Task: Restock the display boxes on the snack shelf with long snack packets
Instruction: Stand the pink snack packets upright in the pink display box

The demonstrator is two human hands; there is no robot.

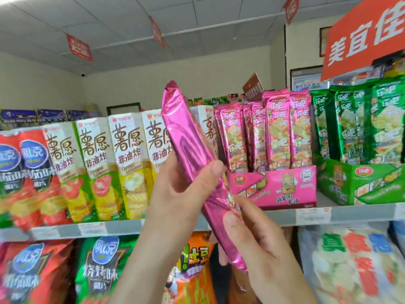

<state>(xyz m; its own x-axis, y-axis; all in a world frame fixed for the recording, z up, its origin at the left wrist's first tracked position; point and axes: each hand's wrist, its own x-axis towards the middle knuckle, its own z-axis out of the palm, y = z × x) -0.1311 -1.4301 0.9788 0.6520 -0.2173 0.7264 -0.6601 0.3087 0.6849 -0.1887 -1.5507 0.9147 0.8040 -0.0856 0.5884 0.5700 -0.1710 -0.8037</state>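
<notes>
Presently left hand (175, 200) grips packet (184, 139) mid-length, right hand (260, 244) pinches its lower end; top points 11 o'clock; pink box (282, 185) at 3 o'clock.

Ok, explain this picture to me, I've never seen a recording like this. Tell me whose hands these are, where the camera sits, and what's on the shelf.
There is no machine here. A person works with bare hands, and the single camera sits on their head, looking forward at a shop shelf. The left hand grips a long pink packet around its middle, and the right hand pinches it lower down. On the shelf stands a pink display box holding matching packets upright. A green display box is to its right and tall cartons are to its left.
</notes>
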